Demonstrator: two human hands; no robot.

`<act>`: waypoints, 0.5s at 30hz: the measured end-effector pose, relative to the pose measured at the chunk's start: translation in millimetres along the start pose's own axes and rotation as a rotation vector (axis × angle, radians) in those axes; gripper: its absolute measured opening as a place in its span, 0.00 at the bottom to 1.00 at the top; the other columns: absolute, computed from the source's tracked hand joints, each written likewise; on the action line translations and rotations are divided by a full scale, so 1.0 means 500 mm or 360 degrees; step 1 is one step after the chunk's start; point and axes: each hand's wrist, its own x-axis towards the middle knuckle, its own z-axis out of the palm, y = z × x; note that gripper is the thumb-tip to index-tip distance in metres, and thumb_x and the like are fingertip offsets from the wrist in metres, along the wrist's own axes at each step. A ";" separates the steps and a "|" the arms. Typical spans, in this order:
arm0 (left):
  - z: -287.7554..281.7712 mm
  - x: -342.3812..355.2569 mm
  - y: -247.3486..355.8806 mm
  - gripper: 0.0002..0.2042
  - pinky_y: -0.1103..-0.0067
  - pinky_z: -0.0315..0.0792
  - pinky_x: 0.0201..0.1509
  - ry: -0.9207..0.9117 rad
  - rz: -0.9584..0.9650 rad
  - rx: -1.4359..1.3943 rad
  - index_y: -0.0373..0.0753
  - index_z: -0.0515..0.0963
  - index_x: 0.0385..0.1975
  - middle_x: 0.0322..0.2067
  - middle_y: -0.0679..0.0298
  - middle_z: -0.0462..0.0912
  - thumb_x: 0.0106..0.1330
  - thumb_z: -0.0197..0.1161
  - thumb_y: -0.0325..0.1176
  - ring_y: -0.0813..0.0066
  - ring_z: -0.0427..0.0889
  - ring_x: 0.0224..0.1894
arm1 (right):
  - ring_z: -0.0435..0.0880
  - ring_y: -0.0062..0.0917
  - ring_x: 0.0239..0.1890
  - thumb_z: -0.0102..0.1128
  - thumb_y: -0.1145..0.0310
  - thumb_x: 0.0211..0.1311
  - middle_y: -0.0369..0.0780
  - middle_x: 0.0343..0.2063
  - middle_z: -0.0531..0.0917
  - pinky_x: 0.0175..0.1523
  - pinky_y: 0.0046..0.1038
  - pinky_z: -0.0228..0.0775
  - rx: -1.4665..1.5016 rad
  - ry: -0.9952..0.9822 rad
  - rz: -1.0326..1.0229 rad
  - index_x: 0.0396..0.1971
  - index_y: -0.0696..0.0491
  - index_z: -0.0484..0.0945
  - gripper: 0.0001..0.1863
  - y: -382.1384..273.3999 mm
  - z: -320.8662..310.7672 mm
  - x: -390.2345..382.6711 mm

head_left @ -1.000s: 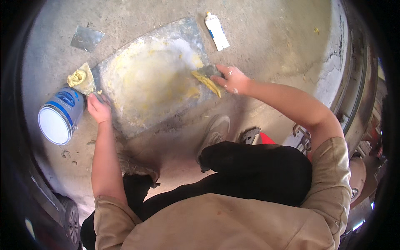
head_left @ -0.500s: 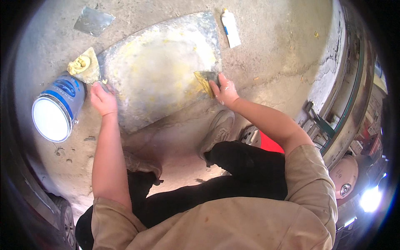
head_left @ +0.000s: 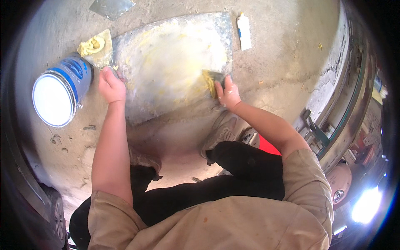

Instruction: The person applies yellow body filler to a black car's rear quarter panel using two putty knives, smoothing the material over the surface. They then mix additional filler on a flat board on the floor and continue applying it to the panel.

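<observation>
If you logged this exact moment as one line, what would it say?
right hand: gripping yellow-coated spreader on metal panel | left hand: pressing panel edge | beside: lidded can, putty board, tube

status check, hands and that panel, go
Right hand gripping putty knife on metal panel. Left hand pressing the panel's left edge. Paint can beside it, nothing blocking.
</observation>
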 end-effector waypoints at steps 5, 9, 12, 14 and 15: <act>-0.007 0.005 -0.007 0.19 0.78 0.72 0.26 -0.0028 -0.0025 -0.0013 0.35 0.73 0.36 0.25 0.61 0.78 0.78 0.47 0.46 0.74 0.76 0.24 | 0.80 0.54 0.28 0.63 0.67 0.64 0.54 0.27 0.80 0.33 0.49 0.73 0.0140 -0.0058 -0.0686 0.38 0.56 0.70 0.12 -0.104 0.099 -0.030; -0.005 0.005 -0.005 0.20 0.78 0.73 0.26 -0.0018 0.0093 0.0059 0.34 0.73 0.36 0.26 0.60 0.79 0.78 0.47 0.47 0.73 0.78 0.23 | 0.80 0.55 0.28 0.63 0.67 0.64 0.55 0.26 0.80 0.32 0.49 0.72 0.0096 -0.0058 -0.0493 0.37 0.57 0.69 0.13 -0.152 0.133 -0.051; 0.001 0.001 -0.001 0.20 0.76 0.73 0.25 0.0032 0.0064 0.0103 0.33 0.74 0.35 0.24 0.60 0.79 0.78 0.48 0.47 0.72 0.79 0.22 | 0.81 0.53 0.29 0.62 0.68 0.65 0.53 0.26 0.80 0.36 0.47 0.74 0.0193 -0.0144 -0.0446 0.38 0.57 0.70 0.11 -0.196 0.144 -0.054; 0.001 0.000 0.005 0.21 0.76 0.73 0.24 0.0069 0.0083 0.0205 0.33 0.74 0.34 0.23 0.60 0.79 0.78 0.48 0.47 0.72 0.79 0.21 | 0.81 0.52 0.30 0.62 0.66 0.65 0.52 0.27 0.81 0.36 0.47 0.75 0.0161 -0.0175 -0.0504 0.37 0.56 0.71 0.11 -0.236 0.161 -0.050; 0.001 0.000 0.008 0.21 0.76 0.73 0.24 0.0071 0.0103 0.0239 0.33 0.74 0.33 0.23 0.60 0.79 0.78 0.48 0.47 0.72 0.79 0.21 | 0.82 0.51 0.31 0.62 0.65 0.64 0.51 0.26 0.81 0.36 0.46 0.75 0.0141 -0.0186 -0.0541 0.38 0.56 0.71 0.12 -0.251 0.168 -0.048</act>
